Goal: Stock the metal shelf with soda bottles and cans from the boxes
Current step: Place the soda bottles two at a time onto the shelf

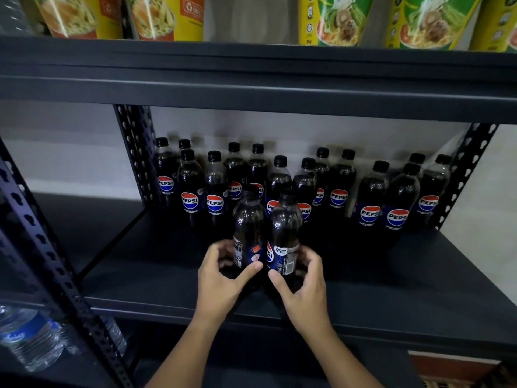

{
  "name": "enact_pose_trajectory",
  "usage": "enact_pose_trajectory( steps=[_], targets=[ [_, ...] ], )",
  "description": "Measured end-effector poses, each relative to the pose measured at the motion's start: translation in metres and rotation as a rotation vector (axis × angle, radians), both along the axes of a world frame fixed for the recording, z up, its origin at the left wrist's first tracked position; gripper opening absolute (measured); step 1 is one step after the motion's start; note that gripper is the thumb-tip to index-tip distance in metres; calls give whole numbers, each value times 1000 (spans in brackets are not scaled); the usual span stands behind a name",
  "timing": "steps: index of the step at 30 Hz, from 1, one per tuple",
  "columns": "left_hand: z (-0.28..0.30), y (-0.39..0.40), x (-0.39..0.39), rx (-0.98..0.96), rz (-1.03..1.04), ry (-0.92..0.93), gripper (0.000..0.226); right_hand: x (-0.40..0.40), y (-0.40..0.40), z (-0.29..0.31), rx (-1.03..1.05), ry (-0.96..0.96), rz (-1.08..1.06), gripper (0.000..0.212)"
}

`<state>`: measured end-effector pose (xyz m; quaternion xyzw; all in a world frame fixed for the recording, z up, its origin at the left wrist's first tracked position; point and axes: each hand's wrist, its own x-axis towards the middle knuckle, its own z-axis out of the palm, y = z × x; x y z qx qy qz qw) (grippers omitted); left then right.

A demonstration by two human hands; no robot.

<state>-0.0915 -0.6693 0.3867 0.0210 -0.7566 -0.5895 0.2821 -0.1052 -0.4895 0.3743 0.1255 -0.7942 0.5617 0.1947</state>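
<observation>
Two Pepsi bottles stand side by side, touching, at the centre of the frame on the dark metal shelf [363, 278]. The left hand [223, 278] curls around the left Pepsi bottle [249, 228], thumb across its label; the right hand [303, 278] grips the right Pepsi bottle [285, 233] the same way. Behind them, against the white back wall, stands a row of Pepsi bottles [338, 186] – black caps, labels facing out. Instant noodle cups [338, 21] line the top of the frame, and a water bottle [28, 337] lies at lower left.
</observation>
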Motion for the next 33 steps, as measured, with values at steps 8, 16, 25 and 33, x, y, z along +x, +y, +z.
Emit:
enact_pose_trajectory(
  steps=[8,16,25,33],
  targets=[
    [4,1,4,20,-129,-13,49,-4,5,-3,-4,-57,184,72],
    [0,1,0,-9,-30,-18,47,-2,2,-2,-24,-25,39,64],
    [3,3,5,8,-108,-8,49,-2,3,-2,-30,-58,99,78],
    [-2,0,3,21,-44,30,52,-4,3,-4,4,-37,31,59]
  ],
)
